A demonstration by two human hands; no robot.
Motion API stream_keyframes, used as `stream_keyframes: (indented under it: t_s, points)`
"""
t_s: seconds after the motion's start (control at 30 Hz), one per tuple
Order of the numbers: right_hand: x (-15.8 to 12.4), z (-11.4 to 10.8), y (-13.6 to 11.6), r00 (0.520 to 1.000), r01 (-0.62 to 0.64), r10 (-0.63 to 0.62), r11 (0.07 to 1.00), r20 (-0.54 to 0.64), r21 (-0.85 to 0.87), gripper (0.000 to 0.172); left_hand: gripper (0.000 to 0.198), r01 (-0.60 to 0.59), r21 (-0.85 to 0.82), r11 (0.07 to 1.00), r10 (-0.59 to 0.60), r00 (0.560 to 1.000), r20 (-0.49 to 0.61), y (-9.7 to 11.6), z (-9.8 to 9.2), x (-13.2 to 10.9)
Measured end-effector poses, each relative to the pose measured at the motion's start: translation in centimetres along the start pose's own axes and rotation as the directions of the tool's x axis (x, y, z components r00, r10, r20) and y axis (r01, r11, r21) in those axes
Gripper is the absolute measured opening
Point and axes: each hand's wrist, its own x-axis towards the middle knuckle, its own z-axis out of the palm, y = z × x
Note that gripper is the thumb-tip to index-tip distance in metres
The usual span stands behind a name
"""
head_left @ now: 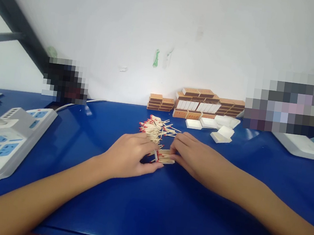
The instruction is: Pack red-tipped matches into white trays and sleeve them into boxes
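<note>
A small white matchbox tray (165,162) filled with red-tipped matches (165,155) lies on the blue table between my hands. My left hand (131,154) is closed around the tray's left end, thumb along the near side and fingers over the far side. At the right end, my right hand (188,152) has its fingers bent together over the matches; what sits between the fingertips is hidden. Just behind my hands spreads a loose pile of matches (155,128), their red heads mostly toward the left.
Stacked matchboxes (196,95) stand against the wall, beside a smaller matchbox stack (160,103). Empty white trays (208,122) lie in front of them. A power strip (32,140) with a plugged-in adapter occupies the left side. A white object (303,146) rests at the far right.
</note>
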Motion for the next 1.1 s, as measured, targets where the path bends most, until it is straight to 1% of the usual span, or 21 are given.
stream_keyframes:
  t_s: [0.1,0.2,0.33,0.47,0.67,0.77,0.83,0.9,1.0,1.1]
  points:
    - [-0.1,0.1,0.1,0.999,0.016,-0.017,1.0,-0.032,-0.011,0.016,0.03,-0.004,-0.003,1.0,0.004,1.0,0.012,0.0,0.0,0.0]
    - [0.0,0.0,-0.1,0.999,-0.005,0.006,1.0,-0.042,0.029,0.013,0.031,0.005,-0.001,1.0,-0.005,1.0,0.023,-0.1,0.0,0.0]
    - [0.3,0.0,-0.6,0.999,-0.043,0.044,0.995,-0.015,0.093,0.011,0.03,0.008,-0.005,1.0,-0.007,1.0,0.03,-0.1,0.0,0.0]
    - [0.5,0.0,-1.0,0.999,-0.048,0.047,0.988,0.008,0.15,0.012,0.03,0.0,-0.011,1.0,0.0,1.0,0.031,-0.1,0.0,0.0]
    - [0.4,-0.4,-0.6,0.998,-0.057,0.054,0.99,0.025,0.127,0.012,0.029,0.005,-0.011,1.0,-0.004,0.999,0.041,-0.1,-0.1,0.0]
    - [0.3,-0.6,-0.6,0.998,-0.055,0.054,0.99,0.012,0.133,0.011,0.029,0.004,-0.011,1.0,-0.003,0.999,0.044,-0.1,-0.2,0.1]
    - [0.3,-0.7,-0.9,0.998,-0.058,0.06,0.983,-0.009,0.173,0.011,0.03,0.003,-0.008,1.0,-0.002,0.998,0.056,-0.1,-0.3,0.1]
    - [0.4,-0.8,-1.2,0.998,-0.06,0.065,0.966,-0.013,0.251,0.011,0.028,-0.004,-0.009,1.0,0.005,0.998,0.063,-0.1,-0.3,0.1]
    - [0.4,-0.8,-1.8,0.998,-0.07,0.065,0.928,0.024,0.366,0.011,0.027,-0.031,-0.007,0.999,0.032,0.999,0.042,-0.2,-0.1,0.1]
    - [0.4,-0.7,-2.1,0.996,-0.087,0.063,0.901,0.069,0.425,0.012,0.03,-0.065,0.015,0.998,0.065,0.998,0.012,-0.5,0.3,-0.1]
